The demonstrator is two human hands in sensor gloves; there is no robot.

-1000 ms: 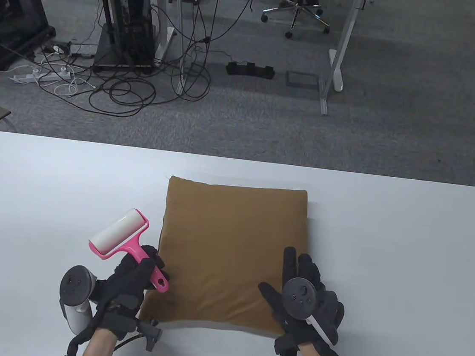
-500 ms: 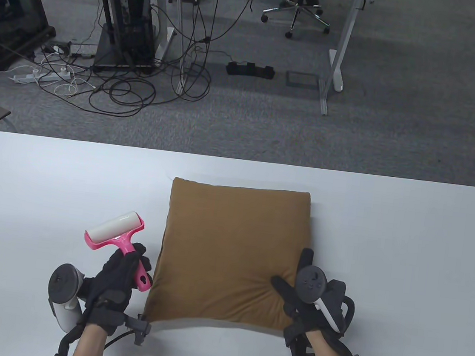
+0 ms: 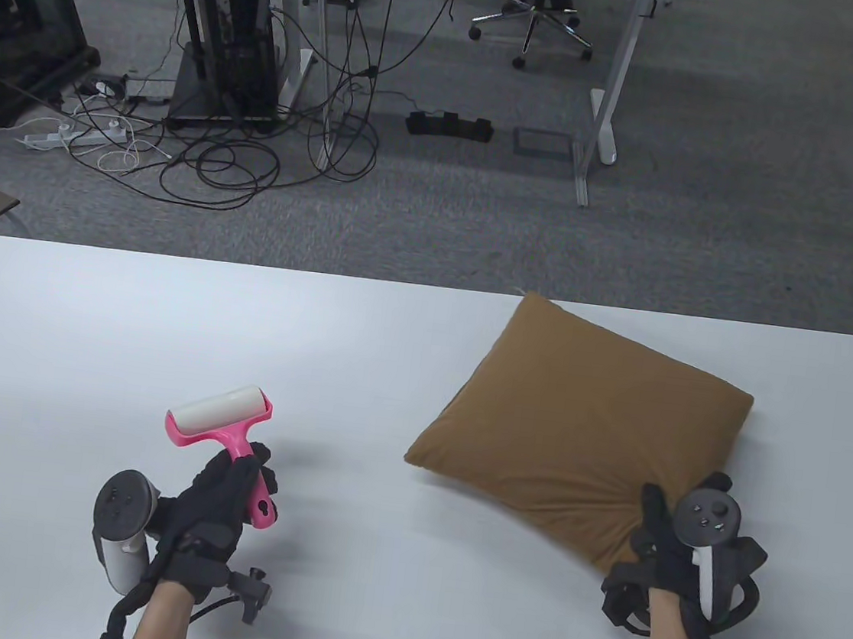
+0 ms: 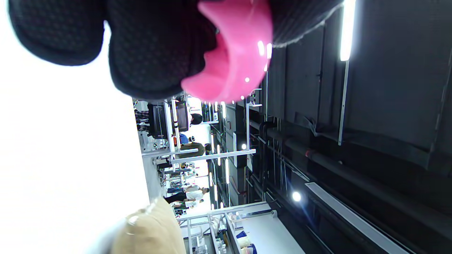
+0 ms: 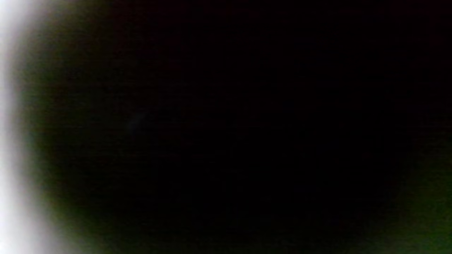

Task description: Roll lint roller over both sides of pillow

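Note:
A brown square pillow (image 3: pixel 584 422) is on the right half of the white table (image 3: pixel 165 320), turned at an angle with its left part lifted off the surface. My right hand (image 3: pixel 666 543) grips its near right corner, bunching the fabric. My left hand (image 3: pixel 226 493) holds the pink handle of a lint roller (image 3: pixel 226 420), its white roll pointing away, above the table's left half. In the left wrist view the pink handle end (image 4: pixel 233 60) sticks out from my gloved fingers (image 4: pixel 155 49), and a pillow edge (image 4: pixel 152 233) shows at the bottom. The right wrist view is almost fully dark.
The table's far edge (image 3: pixel 430 287) runs across the middle of the table view; beyond it is carpet with cables (image 3: pixel 222 158), desk legs (image 3: pixel 600 108) and an office chair (image 3: pixel 533 24).
My right hand has pulled the pillow from the table's centre to the right, lifting and turning it. My left hand with the lint roller has stayed about where it was.

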